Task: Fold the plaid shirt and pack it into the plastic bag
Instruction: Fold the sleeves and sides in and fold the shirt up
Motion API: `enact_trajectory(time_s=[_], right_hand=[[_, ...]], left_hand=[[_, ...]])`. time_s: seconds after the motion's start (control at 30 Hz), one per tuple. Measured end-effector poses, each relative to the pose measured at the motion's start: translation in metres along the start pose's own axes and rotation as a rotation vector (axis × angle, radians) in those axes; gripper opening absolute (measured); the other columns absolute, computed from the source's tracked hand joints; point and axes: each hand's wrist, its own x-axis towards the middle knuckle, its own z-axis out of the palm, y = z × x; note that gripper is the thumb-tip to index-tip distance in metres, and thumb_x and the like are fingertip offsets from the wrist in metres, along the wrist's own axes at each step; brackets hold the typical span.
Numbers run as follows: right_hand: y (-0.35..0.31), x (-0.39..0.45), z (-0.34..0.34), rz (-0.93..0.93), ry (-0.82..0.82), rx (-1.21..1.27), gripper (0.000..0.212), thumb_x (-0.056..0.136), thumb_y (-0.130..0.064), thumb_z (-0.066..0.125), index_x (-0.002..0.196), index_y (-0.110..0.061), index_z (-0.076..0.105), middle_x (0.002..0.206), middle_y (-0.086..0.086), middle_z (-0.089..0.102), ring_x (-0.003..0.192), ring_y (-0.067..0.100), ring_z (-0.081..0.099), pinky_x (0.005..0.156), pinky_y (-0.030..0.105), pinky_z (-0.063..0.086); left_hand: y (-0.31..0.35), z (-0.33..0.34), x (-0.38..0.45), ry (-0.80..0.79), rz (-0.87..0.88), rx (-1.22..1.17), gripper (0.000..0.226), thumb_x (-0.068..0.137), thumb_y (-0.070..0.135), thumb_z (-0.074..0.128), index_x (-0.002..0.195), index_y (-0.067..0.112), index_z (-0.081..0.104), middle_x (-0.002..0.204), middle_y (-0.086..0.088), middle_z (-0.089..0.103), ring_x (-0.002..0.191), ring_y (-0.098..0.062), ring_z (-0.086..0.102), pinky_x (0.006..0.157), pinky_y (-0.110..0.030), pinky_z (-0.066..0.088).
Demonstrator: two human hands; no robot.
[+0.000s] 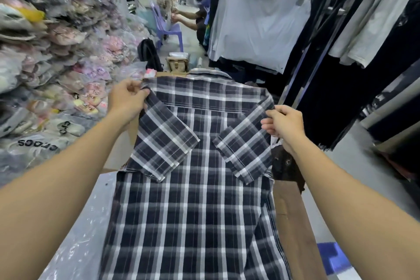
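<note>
Head camera: plaid shirt (193, 200) lying back-up, sleeves folded inward; left hand (127, 100) pinching left shoulder fold, right hand (284, 123) gripping right shoulder edge.

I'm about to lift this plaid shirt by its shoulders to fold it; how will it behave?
The plaid shirt will probably hang limp: its sleeves lie flat, folded inward, with soft creases. It looks thin, so likely light. The folds may fall open unless supported, since the left hand and right hand pinch only the shoulder edges.
</note>
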Motion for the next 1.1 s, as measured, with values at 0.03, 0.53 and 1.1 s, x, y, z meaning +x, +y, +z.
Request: enact_trajectory(time_s=[0.03,0.53,1.1], right_hand=[[-0.006,-0.005,0.000,0.002,-0.016,0.051,0.020,0.099,-0.011,0.060,0.118,-0.007,0.064,0.080,0.012,0.075,0.060,0.014,0.072,0.053,0.021,0.059],[0.149,-0.138,-0.057,0.521,-0.244,0.166,0.041,0.086,-0.049,0.068,0.069,-0.013,0.061,0.073,0.008,0.062,0.077,0.030,0.063,0.073,0.038,0.055],[0.170,-0.157,-0.041,0.546,-0.413,0.000,0.041,0.085,-0.013,0.078,0.121,0.002,0.068,0.106,0.018,0.078,0.099,0.033,0.075,0.083,0.045,0.061]], left_hand=[[0.004,-0.005,-0.001,-0.009,0.012,-0.041,0.016,0.093,0.014,0.065,0.107,0.010,0.059,0.090,0.004,0.057,0.061,-0.019,0.066,0.063,-0.030,0.055],[-0.120,-0.094,-0.209,-0.430,-0.602,-0.692,0.025,0.082,-0.020,0.046,0.099,-0.007,0.060,0.122,-0.023,0.063,0.091,-0.018,0.073,0.079,-0.023,0.059],[-0.143,-0.054,-0.206,-0.567,-0.890,-0.125,0.069,0.060,0.043,0.090,0.114,0.010,0.064,0.135,-0.007,0.056,0.121,-0.029,0.053,0.102,-0.043,0.042]])
